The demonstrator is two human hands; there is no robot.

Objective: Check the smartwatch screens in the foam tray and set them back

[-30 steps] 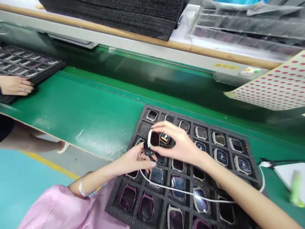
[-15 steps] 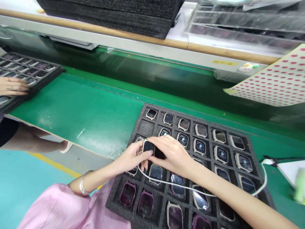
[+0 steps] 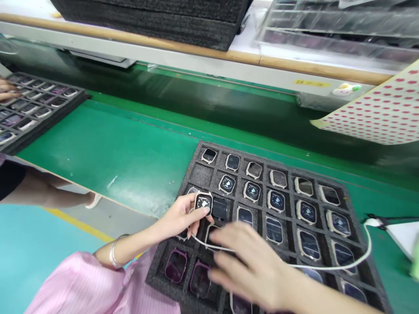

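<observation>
My left hand grips a smartwatch between thumb and fingers, and its screen shows a lit dial. A white cable runs from under that hand across the tray, passing beneath my right arm. My right hand hovers over the lower part of the black foam tray, smeared by motion, its fingers apart with nothing visible in them. Around both hands lie strapless watches in compartments. A row of lit watches sits above; purple-cased watches lie at the lower left.
At the far left, another person's hand is over a second watch tray on the green bench. Black foam blocks and clear plastic trays stand on the shelf. A dotted sheet hangs at the right.
My right hand has left the watch and moved down and right over the tray. The watch screen went from dark to lit. The other person's hand moved up and left.
</observation>
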